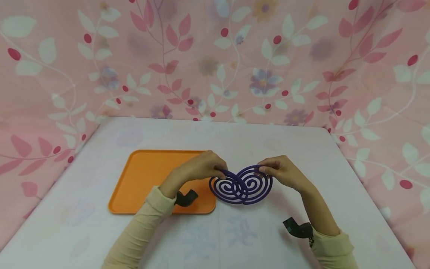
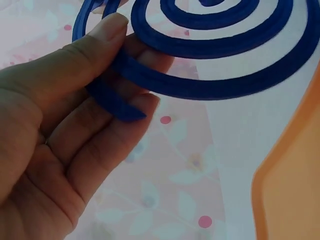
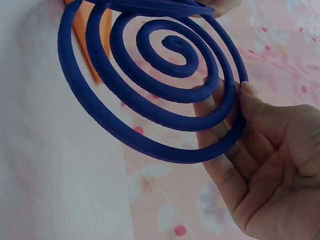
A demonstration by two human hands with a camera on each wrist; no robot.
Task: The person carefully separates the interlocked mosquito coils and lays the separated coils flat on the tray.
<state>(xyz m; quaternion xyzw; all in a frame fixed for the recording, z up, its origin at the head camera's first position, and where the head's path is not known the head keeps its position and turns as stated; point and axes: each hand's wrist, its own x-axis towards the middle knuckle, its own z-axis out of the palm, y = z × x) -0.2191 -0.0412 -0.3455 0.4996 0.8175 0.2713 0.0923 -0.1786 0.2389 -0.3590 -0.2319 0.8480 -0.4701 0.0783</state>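
Note:
A blue mosquito coil (image 2: pixel 215 49) hangs from my left hand (image 1: pixel 203 166), its outer ring pinched between thumb and fingers. In the left wrist view the ring's pointed end lies across those fingers. My right hand (image 1: pixel 283 172) pinches the outer edge of another blue mosquito coil (image 3: pixel 187 95), thumb on one face and fingers behind. Both spirals are held tilted above the table, and their inner sides overlap in the head view. The left coil partly covers the right one there.
An orange tray (image 1: pixel 151 179) lies on the white-covered table (image 1: pixel 268 246), left of the coils and partly under my left arm. Dark curved wrist mounts (image 1: pixel 298 228) sit at both sleeves. Pink floral cloth (image 1: pixel 208 63) rises behind and beside the table.

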